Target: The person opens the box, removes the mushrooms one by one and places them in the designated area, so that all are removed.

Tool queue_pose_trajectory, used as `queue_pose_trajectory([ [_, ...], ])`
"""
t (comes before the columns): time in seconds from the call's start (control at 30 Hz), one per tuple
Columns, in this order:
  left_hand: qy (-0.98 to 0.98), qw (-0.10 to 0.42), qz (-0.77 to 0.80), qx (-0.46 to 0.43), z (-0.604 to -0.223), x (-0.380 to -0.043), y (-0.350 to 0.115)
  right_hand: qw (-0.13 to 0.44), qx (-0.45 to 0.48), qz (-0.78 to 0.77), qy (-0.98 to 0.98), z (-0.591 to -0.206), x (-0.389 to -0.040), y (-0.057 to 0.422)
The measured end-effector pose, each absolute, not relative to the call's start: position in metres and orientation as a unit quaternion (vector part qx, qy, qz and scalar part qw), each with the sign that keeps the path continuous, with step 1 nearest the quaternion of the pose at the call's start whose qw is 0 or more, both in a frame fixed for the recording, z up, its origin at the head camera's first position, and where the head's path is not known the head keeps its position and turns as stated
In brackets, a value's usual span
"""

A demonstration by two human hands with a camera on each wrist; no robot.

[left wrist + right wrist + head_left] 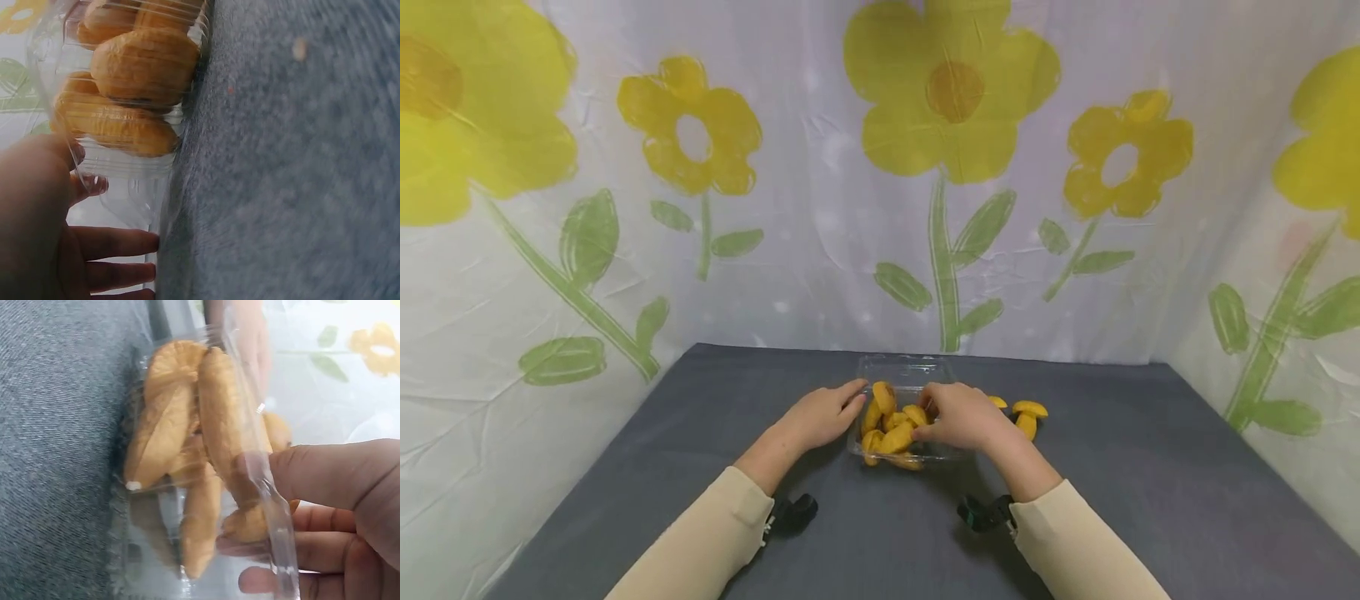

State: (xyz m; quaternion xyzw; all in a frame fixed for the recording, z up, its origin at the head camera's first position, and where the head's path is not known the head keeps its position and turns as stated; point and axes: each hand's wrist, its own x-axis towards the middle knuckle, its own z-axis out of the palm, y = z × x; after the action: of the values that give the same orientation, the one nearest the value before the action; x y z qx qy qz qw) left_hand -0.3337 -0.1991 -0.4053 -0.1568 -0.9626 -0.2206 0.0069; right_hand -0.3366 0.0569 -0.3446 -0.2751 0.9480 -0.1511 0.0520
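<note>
A clear plastic box (943,456) stands on the table with its hinged lid (902,365) folded back behind it. Several yellow-orange mushrooms (895,438) lie heaped inside, mostly on the left. My left hand (820,415) is at the box's left side; in the left wrist view its thumb and a fingertip pinch the rim, while the other fingers stretch out towards the tabletop. Over the box's right half, my right hand (966,415) reaches in. Its thumb and fingers grip a mushroom (222,412), partly hidden behind the clear wall in the right wrist view.
Right of the box, one mushroom (1028,414) lies on the dark grey tablecloth (700,467), and another mushroom (997,402) shows partly behind my right hand. A white curtain (805,275) with painted yellow flowers hangs around the table's back and sides.
</note>
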Motion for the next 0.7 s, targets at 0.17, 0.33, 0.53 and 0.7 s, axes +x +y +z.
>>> queue_pose_trajectory([
  [0.17, -0.960, 0.034, -0.232, -0.151, -0.410, -0.334, -0.197, 0.060, -0.270, -0.191, 0.942, -0.340, -0.339, 0.063],
  [0.33, -0.957, 0.063, -0.239, -0.153, -0.415, -0.337, -0.195, 0.062, -0.268, -0.217, 0.936, -0.334, -0.344, 0.072],
  [0.53, -0.956, 0.101, -0.230, -0.149, -0.424, -0.339, -0.196, 0.064, -0.285, -0.250, 0.923, -0.330, -0.348, 0.080],
  [0.7, -0.956, 0.119, -0.222, -0.150, -0.426, -0.339, -0.196, 0.081, -0.292, -0.281, 0.911, -0.327, -0.348, 0.087],
])
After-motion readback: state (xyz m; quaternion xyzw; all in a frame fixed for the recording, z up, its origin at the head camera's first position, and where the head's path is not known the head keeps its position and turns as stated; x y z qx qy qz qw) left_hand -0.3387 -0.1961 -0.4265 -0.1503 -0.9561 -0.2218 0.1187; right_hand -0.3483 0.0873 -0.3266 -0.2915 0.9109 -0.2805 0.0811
